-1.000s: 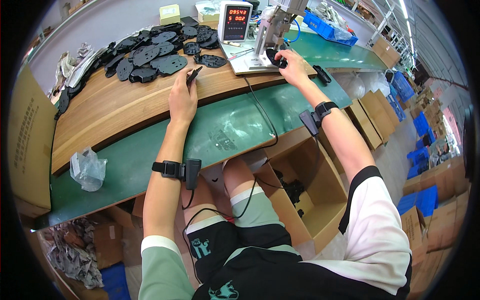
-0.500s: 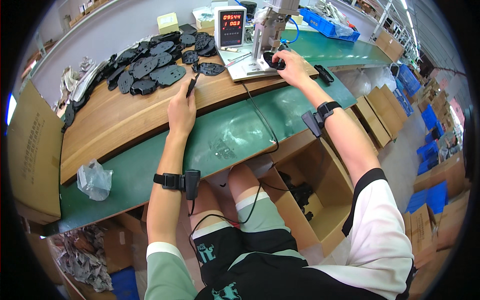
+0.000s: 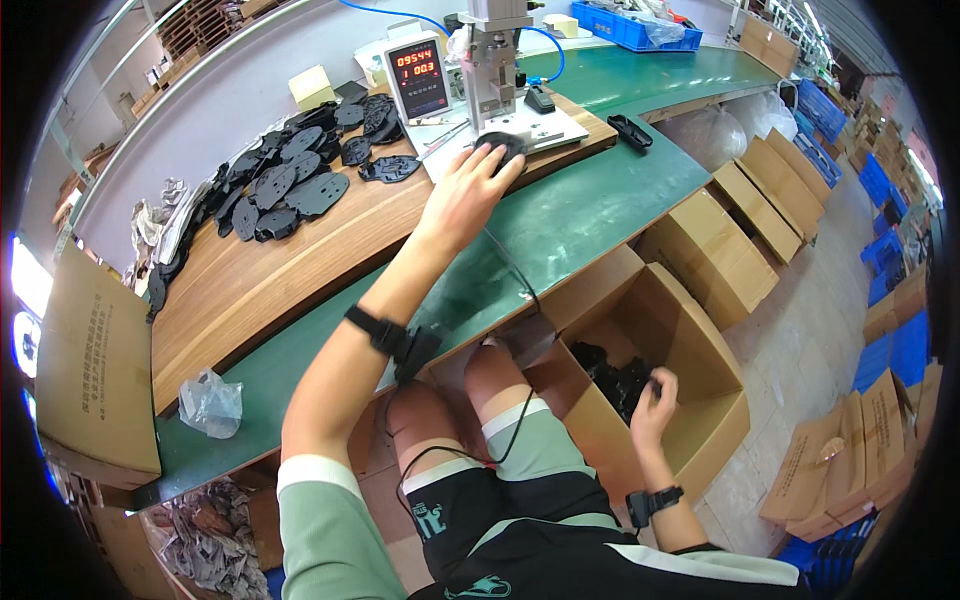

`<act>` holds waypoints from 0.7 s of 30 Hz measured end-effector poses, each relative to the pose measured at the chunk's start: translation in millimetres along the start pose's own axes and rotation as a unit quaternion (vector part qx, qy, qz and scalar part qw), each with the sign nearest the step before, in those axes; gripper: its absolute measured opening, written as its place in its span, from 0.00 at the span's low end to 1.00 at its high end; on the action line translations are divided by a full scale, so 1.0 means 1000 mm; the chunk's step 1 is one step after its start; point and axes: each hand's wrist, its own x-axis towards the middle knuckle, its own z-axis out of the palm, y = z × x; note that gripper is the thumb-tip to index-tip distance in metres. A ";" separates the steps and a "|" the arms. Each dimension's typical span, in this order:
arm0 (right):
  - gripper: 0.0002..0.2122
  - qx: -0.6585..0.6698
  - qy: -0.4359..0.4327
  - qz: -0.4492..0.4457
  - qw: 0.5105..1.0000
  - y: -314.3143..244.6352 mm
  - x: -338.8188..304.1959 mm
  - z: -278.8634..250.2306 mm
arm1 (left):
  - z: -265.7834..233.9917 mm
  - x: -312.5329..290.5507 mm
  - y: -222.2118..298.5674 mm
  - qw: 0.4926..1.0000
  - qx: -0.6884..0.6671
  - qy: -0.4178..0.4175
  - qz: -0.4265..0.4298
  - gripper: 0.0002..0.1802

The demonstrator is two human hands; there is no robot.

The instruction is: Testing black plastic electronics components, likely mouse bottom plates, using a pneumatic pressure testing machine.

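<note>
1. Head view: the left hand [image 3: 465, 195] lies with fingers over a black piece [image 3: 507, 140], partly covering it, before the metal press [image 3: 493, 75]; whether it grips is unclear.
2. Beneath those fingers, the piece's direction and long axis are unreadable.
3. The right hand [image 3: 652, 408] curls over dark parts [image 3: 612, 378]; any grasp is indistinct.

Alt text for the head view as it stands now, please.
The camera wearer's left hand partly covers a black piece at the foot of a metal machine; the right hand is at an open cardboard box containing black parts. Flat black plates lie heaped on a wooden board.
</note>
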 end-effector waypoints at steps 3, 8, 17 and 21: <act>0.11 -0.053 -0.097 0.105 0.988 0.072 -0.066 -0.017 | 0.030 0.041 -0.009 0.997 0.047 -0.056 0.010 0.26; 0.12 -0.116 -0.205 0.163 0.958 0.124 -0.096 -0.025 | 0.062 0.060 -0.023 0.999 0.027 -0.024 -0.027 0.17; 0.18 -0.054 -0.361 0.281 0.888 0.172 -0.112 0.008 | 0.064 0.066 -0.014 0.992 -0.022 -0.075 -0.098 0.16; 0.12 -0.106 -0.246 0.147 0.952 0.152 -0.083 0.027 | 0.073 0.067 -0.011 0.997 -0.015 -0.042 -0.063 0.17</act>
